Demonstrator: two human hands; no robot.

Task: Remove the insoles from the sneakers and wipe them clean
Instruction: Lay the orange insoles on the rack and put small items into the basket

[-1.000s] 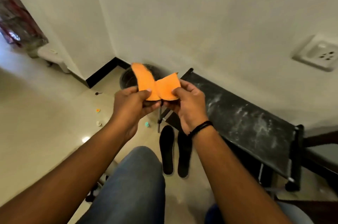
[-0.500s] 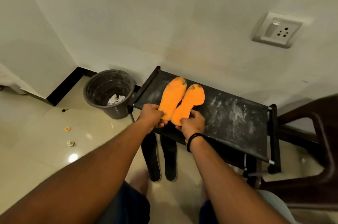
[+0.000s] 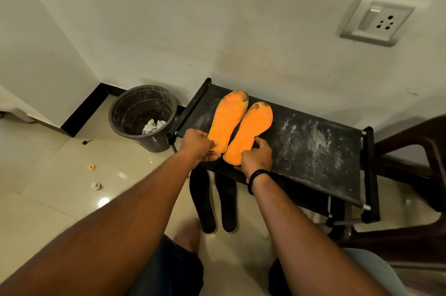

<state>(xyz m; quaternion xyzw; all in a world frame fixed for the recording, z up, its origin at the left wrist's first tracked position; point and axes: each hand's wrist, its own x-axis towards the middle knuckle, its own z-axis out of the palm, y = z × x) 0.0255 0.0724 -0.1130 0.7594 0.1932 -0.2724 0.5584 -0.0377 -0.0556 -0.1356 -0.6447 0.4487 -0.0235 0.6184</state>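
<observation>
Our left hand (image 3: 199, 144) pinches the heel of one orange insole (image 3: 226, 120) and our right hand (image 3: 257, 158) pinches the heel of the other insole (image 3: 251, 131), both lying side by side on the dusty black rack (image 3: 313, 151), toes pointing away from us. That pale dust may well rub onto the insoles and undo the wiping. If we slide them, a heel could slip off the near edge onto the dark insoles (image 3: 212, 204) on the floor below our wrists
</observation>
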